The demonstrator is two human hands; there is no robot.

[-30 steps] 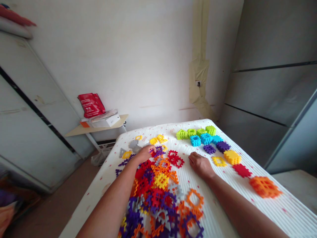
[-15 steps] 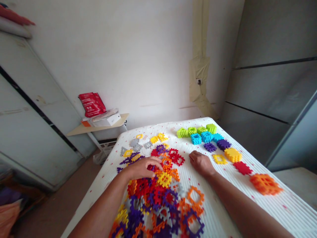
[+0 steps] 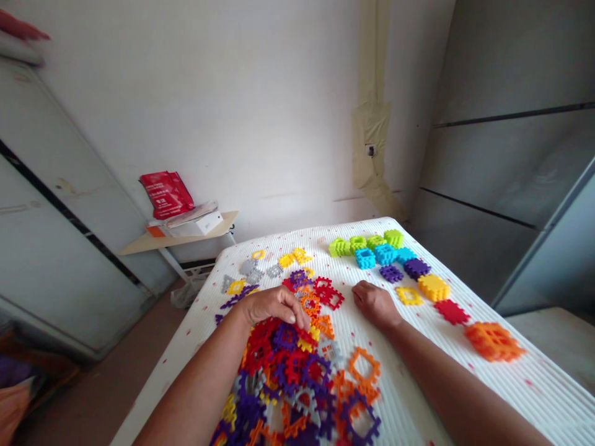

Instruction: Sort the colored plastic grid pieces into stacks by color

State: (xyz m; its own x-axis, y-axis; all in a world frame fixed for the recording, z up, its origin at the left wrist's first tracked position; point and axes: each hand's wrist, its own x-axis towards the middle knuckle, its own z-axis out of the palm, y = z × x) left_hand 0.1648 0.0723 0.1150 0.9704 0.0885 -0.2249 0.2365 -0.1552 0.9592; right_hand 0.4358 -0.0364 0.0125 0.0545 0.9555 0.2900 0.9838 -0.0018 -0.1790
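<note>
My left hand is over the heap of loose plastic pieces, fingers bent down and pinched at the tips. A red interlocking tile shows just under those fingertips, above a yellow tile; it appears to be in their grip. The heap mixes purple, red, orange, grey and yellow toothed squares, frames and triangles. My right hand rests as a fist on the white ribbed mattress cover, with nothing showing in it. Two red frames lie between the hands.
Right of my right hand are stacks sorted by colour: lime green, blue, purple, yellow, red and orange. A side table with red packets stands by the wall at left.
My left hand has shifted slightly right, its fingers drawing together and pointing down. A red tile now shows at its fingertips. My right hand keeps its place on the mattress.
</note>
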